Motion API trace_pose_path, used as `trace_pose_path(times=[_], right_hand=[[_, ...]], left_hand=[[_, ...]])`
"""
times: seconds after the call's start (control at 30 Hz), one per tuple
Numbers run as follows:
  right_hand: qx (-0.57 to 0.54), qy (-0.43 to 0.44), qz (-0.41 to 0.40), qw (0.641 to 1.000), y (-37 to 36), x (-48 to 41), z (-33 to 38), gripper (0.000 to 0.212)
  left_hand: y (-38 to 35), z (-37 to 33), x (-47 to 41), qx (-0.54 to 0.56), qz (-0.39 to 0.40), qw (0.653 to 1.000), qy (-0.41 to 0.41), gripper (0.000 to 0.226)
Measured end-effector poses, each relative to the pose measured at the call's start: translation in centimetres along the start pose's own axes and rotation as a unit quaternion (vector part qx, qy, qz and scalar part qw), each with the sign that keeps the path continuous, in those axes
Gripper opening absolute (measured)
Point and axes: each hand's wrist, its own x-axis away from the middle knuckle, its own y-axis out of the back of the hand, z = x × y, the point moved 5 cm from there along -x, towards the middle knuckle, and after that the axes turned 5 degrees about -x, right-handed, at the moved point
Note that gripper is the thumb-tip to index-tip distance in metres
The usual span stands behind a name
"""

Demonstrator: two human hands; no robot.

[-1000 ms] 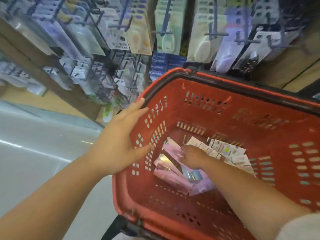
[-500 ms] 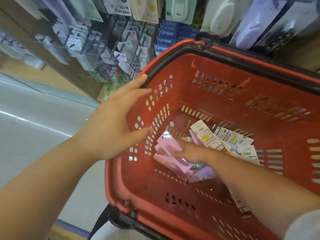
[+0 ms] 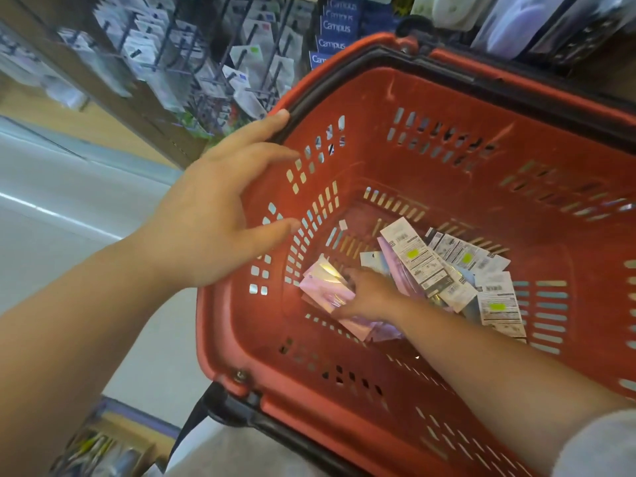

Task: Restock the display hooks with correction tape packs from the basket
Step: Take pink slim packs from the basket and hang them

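Observation:
A red plastic basket (image 3: 430,108) with a black rim fills the right of the view. Several correction tape packs lie on its bottom: pink shiny ones (image 3: 325,285) at the left, white-backed ones with barcodes (image 3: 421,259) at the right. My right hand (image 3: 370,296) reaches down inside and rests on the pink packs, fingers curled over them. My left hand (image 3: 220,215) is spread wide against the basket's left outer wall, fingertips at the rim. Display hooks (image 3: 206,60) with hanging packs stand behind the basket at the upper left.
Blue "Campus" packs (image 3: 335,32) hang above the basket's far rim. More packaged goods (image 3: 537,25) hang at the upper right. A pale floor (image 3: 69,215) runs along the left. A lower shelf with items (image 3: 99,449) shows at the bottom left.
The view has tilted down, so the hooks sit higher in frame. My right hand has slid left over the pink packs. My left hand stays on the basket's side.

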Motion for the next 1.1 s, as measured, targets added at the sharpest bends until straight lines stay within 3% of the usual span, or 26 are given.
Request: trace_pose_path(times=[0.07, 0.17, 0.4, 0.5, 0.8, 0.93, 1.1], right_hand=[[0.020, -0.006, 0.006, 1.000, -0.2, -0.3, 0.1, 0.095], [0.023, -0.019, 0.026, 0.999, -0.3, -0.4, 0.6, 0.077], [-0.060, -0.025, 0.053, 0.996, -2.4, -0.2, 0.2, 0.079], [-0.074, -0.025, 0.061, 0.995, -1.8, 0.1, 0.0, 0.066], [-0.067, -0.059, 0.068, 0.994, 1.2, 0.9, -1.1, 0.070], [-0.019, -0.047, 0.067, 0.996, -0.2, 1.3, -2.0, 0.089], [-0.031, -0.039, 0.063, 0.997, -0.9, 0.9, -2.9, 0.075]], left_hand=[[0.0, -0.1, 0.0, -0.004, 0.000, 1.000, -0.004, 0.070], [0.0, -0.1, 0.0, -0.010, 0.000, 1.000, -0.009, 0.069], [0.0, -0.3, 0.2, -0.012, -0.001, 1.000, -0.011, 0.065], [0.0, -0.4, 0.2, -0.021, 0.002, 1.000, -0.012, 0.066], [0.1, -0.5, 0.0, -0.027, 0.000, 1.000, -0.009, 0.069], [0.0, -0.6, 0.2, -0.029, -0.002, 0.999, -0.015, 0.068], [0.1, -0.7, 0.1, -0.038, -0.002, 0.999, -0.005, 0.070]])
